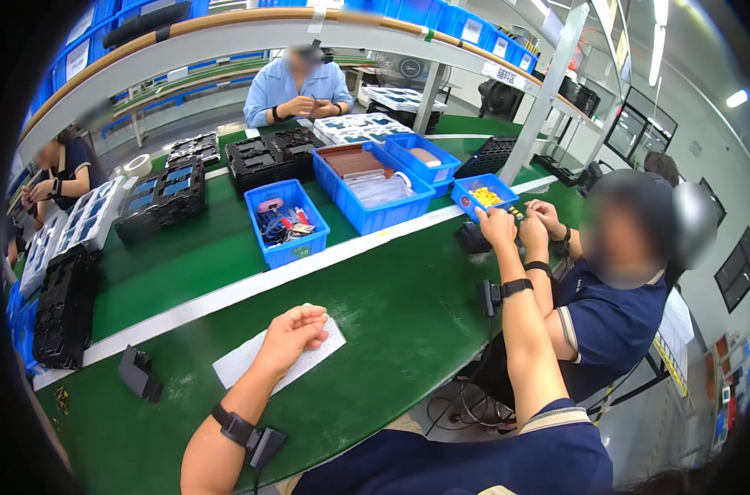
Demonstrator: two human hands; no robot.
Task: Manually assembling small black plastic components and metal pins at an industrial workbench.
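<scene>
My left hand [295, 337] rests over a white rectangular cloth or pad [241, 365] on the green table. Its fingers are curled in toward the thumb, and whatever they might hold is too small to make out. Stretched far out to the right, my right hand [499, 225] is at the near edge of a small blue bin [466, 198] with yellow pieces [485, 196] in it. The fingers of that hand are bent together; their tips are partly hidden, and I cannot see what is between them.
A co-worker's hands [543, 216] are close to my right hand, beside small yellow-and-black pieces [517, 213]. Blue bins hold tools [281, 221] and clear plastic parts [371, 188]. Black trays [162, 200] stand beyond the white strip [218, 305]. A black device [139, 374] lies left.
</scene>
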